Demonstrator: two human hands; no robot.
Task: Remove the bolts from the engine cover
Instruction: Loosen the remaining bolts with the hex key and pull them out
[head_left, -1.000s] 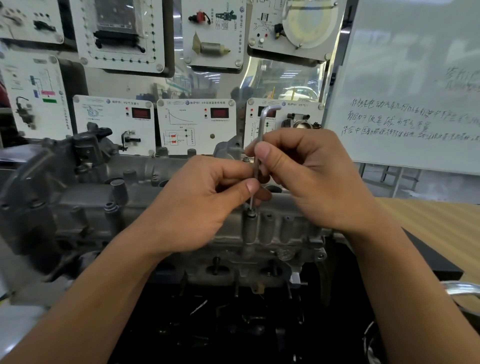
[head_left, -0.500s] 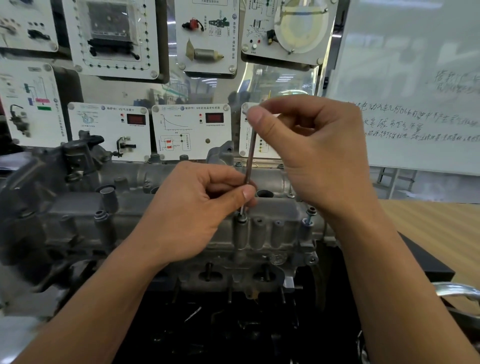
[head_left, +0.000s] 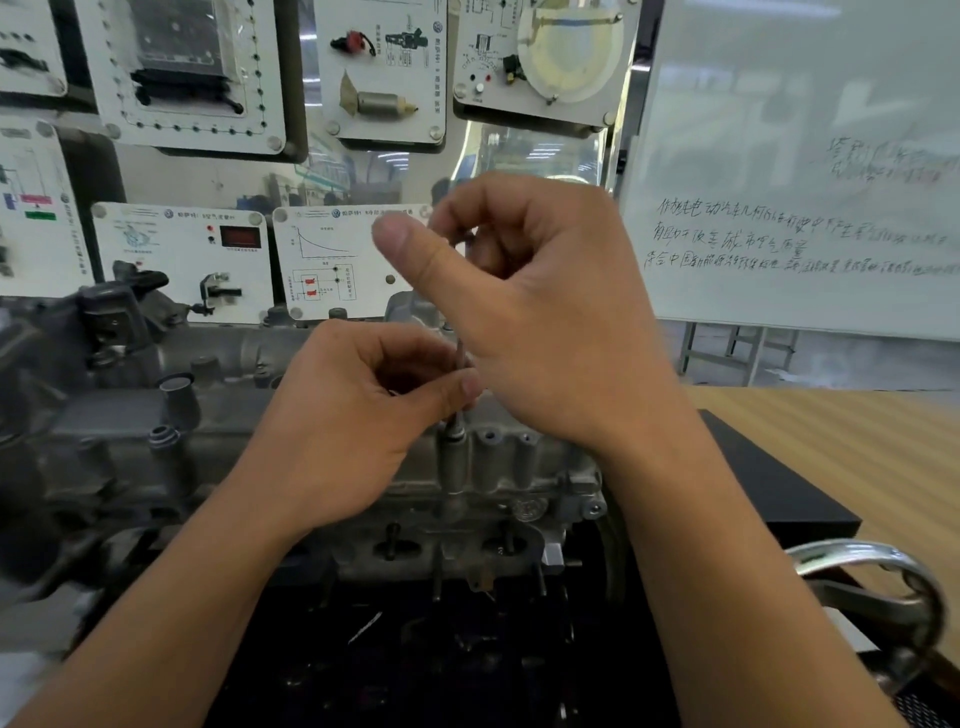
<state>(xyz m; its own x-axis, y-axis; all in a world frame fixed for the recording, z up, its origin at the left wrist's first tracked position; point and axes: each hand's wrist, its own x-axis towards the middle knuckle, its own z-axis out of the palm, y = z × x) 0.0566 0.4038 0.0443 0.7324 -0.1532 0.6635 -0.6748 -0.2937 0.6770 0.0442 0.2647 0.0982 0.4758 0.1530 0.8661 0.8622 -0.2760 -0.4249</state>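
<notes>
The left hand pinches the lower shaft of a thin hex key between thumb and fingers, just above a bolt seated in a boss on the near edge of the grey engine cover. The right hand, raised higher, curls loosely around the key's upper end, thumb out to the left.

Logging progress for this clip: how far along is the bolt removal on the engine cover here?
Done: nothing clearly finished; no loose bolt shows. In hand: the hex key stands upright in a bolt on the engine cover; the right hand grips its top, and the left hand pinches its lower shaft. Left: lifting this bolt out, plus any others. The neighbouring bosses are too small to tell whether they hold bolts.
</notes>
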